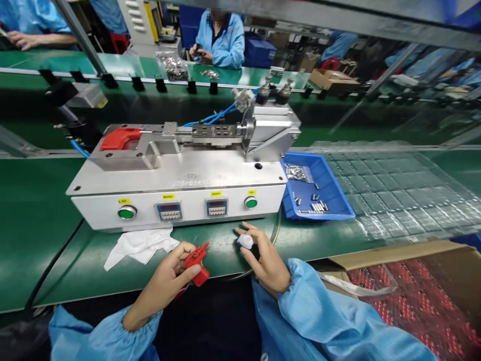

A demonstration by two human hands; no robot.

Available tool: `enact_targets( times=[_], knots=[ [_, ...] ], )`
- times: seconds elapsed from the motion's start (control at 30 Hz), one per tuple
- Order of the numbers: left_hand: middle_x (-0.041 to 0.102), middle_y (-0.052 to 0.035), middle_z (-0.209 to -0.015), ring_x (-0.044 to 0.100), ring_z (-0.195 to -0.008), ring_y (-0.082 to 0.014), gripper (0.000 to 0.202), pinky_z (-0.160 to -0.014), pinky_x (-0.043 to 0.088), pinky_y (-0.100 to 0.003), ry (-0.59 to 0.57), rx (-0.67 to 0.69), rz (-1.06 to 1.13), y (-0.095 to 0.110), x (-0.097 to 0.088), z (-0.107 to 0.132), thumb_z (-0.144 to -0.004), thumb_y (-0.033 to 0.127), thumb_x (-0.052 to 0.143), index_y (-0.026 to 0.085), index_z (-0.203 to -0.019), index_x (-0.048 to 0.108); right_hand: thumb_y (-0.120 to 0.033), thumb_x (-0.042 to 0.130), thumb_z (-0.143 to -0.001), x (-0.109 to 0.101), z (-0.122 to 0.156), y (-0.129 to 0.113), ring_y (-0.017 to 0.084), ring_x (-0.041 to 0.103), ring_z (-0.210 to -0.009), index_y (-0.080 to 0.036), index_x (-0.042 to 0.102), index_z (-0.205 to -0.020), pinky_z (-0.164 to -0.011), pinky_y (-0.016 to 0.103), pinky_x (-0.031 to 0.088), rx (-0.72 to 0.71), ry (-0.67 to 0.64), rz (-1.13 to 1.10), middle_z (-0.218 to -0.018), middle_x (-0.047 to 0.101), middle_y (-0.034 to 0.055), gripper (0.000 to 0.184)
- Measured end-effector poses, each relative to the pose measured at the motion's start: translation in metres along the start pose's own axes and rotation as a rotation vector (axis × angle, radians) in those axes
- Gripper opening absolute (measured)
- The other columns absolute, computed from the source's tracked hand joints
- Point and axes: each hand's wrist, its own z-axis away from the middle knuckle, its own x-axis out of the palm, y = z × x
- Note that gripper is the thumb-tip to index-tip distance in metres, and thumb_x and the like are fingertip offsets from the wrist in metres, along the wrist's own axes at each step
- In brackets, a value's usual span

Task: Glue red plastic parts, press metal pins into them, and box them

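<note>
My left hand [171, 276] pinches a small red plastic part [198, 264] near the front edge of the green bench. My right hand [263, 255] is curled just to the right of it, with a white cap or wrap on one fingertip; nothing else shows in it. Behind both hands stands a white press machine [180, 185] with two green buttons and two small displays. A second red plastic part [120, 138] lies in the metal fixture on the machine's left top. A crumpled white cloth [139, 245] lies at the machine's foot, left of my left hand.
A blue tray [330, 193] with several small metal pins sits right of the machine. Clear plastic blister trays [398, 190] spread further right. A cardboard box [413, 281] of red parts is at the lower right. People in blue coats work at the far bench.
</note>
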Motion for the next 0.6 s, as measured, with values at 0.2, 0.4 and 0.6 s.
enact_targets(
  times=[0.2, 0.4, 0.6],
  knots=[
    [0.068, -0.0078, -0.113, 0.062, -0.107, -0.0231, 0.058, -0.088, 0.050, -0.028, 0.221, -0.066, 0.008, 0.000, -0.017, 0.014, -0.089, 0.061, 0.070, 0.022, -0.132, 0.062, -0.033, 0.063, -0.102, 0.005, 0.001, 0.013, 0.029, 0.059, -0.120, -0.020, 0.056, -0.114, -0.102, 0.046, 0.052, -0.017, 0.043, 0.199, -0.126, 0.064, 0.0132, 0.020],
    [0.066, -0.0047, -0.100, 0.060, -0.087, -0.0177, 0.059, -0.077, 0.050, -0.026, 0.260, -0.092, 0.085, -0.002, -0.029, 0.018, -0.090, 0.061, 0.069, 0.022, -0.135, 0.061, -0.040, 0.057, -0.106, -0.057, -0.006, -0.005, 0.023, 0.065, -0.107, -0.018, 0.061, -0.127, -0.094, 0.035, 0.056, -0.123, 0.102, 0.270, -0.115, 0.066, 0.0126, 0.031],
    [0.062, -0.0015, -0.089, 0.059, -0.070, -0.0153, 0.060, -0.070, 0.053, -0.029, 0.268, 0.021, 0.085, -0.011, -0.030, 0.006, -0.092, 0.060, 0.067, 0.022, -0.136, 0.056, -0.021, 0.056, -0.099, -0.158, -0.090, 0.026, 0.021, 0.068, -0.095, -0.018, 0.071, -0.103, -0.087, 0.030, 0.052, 0.458, -0.054, 0.689, -0.101, 0.072, 0.0072, 0.016]
  ],
)
